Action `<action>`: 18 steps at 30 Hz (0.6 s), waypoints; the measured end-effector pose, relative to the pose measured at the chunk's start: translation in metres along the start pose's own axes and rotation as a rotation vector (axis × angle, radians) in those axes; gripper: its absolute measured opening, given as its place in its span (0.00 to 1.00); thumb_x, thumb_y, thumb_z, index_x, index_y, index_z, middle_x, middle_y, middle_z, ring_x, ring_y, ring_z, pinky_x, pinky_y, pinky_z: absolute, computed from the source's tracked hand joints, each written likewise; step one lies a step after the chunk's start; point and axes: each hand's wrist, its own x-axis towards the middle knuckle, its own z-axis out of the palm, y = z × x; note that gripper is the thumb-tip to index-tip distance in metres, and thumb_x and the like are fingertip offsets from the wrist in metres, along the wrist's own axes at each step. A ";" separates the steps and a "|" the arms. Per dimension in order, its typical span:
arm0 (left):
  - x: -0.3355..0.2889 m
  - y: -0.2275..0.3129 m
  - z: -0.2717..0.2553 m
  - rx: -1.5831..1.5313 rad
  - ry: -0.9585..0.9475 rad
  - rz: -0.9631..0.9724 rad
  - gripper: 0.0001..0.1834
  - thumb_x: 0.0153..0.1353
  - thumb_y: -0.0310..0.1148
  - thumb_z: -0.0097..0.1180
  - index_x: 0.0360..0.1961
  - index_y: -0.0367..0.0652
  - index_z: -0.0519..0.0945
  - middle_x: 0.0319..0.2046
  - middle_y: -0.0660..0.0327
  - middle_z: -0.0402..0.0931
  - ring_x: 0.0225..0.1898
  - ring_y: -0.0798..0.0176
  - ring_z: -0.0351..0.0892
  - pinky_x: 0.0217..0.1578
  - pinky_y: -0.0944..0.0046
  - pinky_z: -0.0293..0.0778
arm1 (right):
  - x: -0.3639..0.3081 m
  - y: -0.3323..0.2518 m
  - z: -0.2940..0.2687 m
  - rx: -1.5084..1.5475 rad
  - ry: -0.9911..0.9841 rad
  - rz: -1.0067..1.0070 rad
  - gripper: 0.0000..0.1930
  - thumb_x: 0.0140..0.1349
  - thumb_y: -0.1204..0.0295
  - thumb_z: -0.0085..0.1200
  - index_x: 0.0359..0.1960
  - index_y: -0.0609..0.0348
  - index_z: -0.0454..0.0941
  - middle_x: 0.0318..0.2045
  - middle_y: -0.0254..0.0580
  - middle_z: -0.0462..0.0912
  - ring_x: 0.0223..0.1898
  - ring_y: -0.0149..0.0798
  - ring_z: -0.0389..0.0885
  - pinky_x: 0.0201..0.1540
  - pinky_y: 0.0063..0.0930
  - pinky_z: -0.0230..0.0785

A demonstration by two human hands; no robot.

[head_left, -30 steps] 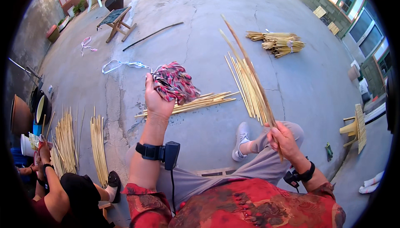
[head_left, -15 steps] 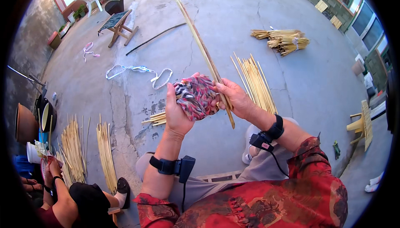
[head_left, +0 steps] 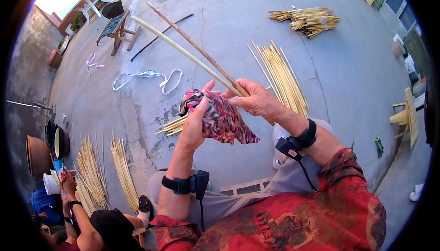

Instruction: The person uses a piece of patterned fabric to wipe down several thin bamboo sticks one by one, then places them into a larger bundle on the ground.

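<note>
In a concrete yard [head_left: 238, 8], a seated person works with both hands raised over the ground, a patterned cloth [head_left: 227, 122] in front of the body between the two palms. A weathered wall [head_left: 30, 63] bounds the left side; a yellow stool [head_left: 401, 117] stands near the right edge. Concrete stretches from the hands to the tied bundle of stalks [head_left: 316, 24], which lies well apart at upper right. Nearer things crowd the hands: a fan of loose stalks [head_left: 284, 79] spreads just beyond the right hand [head_left: 259, 99], and more cut stalks [head_left: 172, 126] show beside the left hand [head_left: 191, 129], partly hidden by it. A white-and-blue strap [head_left: 146, 73] loops across the ground ahead.

The left forearm rises from the lower edge, the hand tipped up and clasped on the cloth, thumb across its near face and fingertips showing behind; a loose corner hangs toward the right. The right forearm slants inward, thumb and fingers pinched around a brown stick [head_left: 197, 48] and a pale stick [head_left: 183, 51]. The two meet at the grip and spread apart toward the upper left, where the pale one passes in view over a dark stick [head_left: 143, 51] on the ground. Whether the right fingertips also press the cloth cannot be told. At lower left, a co-worker's arm [head_left: 85, 221] reaches up beside standing stalks.
</note>
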 end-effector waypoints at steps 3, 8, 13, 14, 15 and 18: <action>0.007 -0.006 0.009 -0.080 -0.072 -0.102 0.29 0.64 0.43 0.35 0.61 0.39 0.49 0.49 0.54 0.65 0.51 0.60 0.67 0.51 0.60 0.65 | -0.006 0.005 0.007 0.075 0.016 0.007 0.15 0.51 0.71 0.57 0.40 0.57 0.69 0.19 0.25 0.67 0.12 0.16 0.60 0.11 0.09 0.49; 0.011 -0.016 0.001 -0.080 0.009 -0.177 0.32 0.63 0.52 0.33 0.58 0.36 0.55 0.47 0.55 0.68 0.48 0.63 0.70 0.47 0.62 0.70 | -0.007 0.012 -0.009 0.208 -0.110 0.060 0.12 0.54 0.72 0.54 0.38 0.56 0.68 0.19 0.24 0.66 0.11 0.16 0.57 0.09 0.09 0.48; 0.009 -0.009 -0.004 -0.210 0.018 -0.311 0.26 0.63 0.50 0.33 0.49 0.38 0.66 0.45 0.54 0.71 0.45 0.59 0.74 0.43 0.56 0.73 | -0.012 0.000 -0.040 0.468 0.048 -0.019 0.08 0.58 0.74 0.48 0.39 0.56 0.65 0.20 0.26 0.67 0.10 0.15 0.56 0.08 0.08 0.48; 0.006 -0.010 -0.003 -0.237 0.046 -0.301 0.26 0.63 0.50 0.33 0.49 0.38 0.66 0.44 0.54 0.72 0.45 0.59 0.74 0.43 0.56 0.73 | -0.012 -0.004 -0.045 0.469 0.111 -0.063 0.08 0.59 0.74 0.46 0.39 0.56 0.64 0.19 0.27 0.67 0.10 0.15 0.56 0.07 0.08 0.49; 0.004 -0.011 -0.002 -0.264 0.074 -0.291 0.26 0.63 0.50 0.34 0.49 0.38 0.66 0.44 0.54 0.72 0.44 0.59 0.74 0.43 0.55 0.73 | -0.012 -0.004 -0.048 0.467 0.110 -0.062 0.08 0.59 0.74 0.46 0.39 0.56 0.64 0.19 0.27 0.67 0.10 0.15 0.56 0.07 0.08 0.49; 0.005 -0.011 -0.022 -0.358 0.033 -0.224 0.29 0.63 0.52 0.33 0.49 0.35 0.66 0.44 0.52 0.72 0.46 0.56 0.72 0.46 0.54 0.70 | -0.011 0.001 -0.051 0.512 0.028 -0.039 0.07 0.60 0.75 0.45 0.39 0.56 0.65 0.22 0.28 0.68 0.11 0.16 0.57 0.08 0.09 0.49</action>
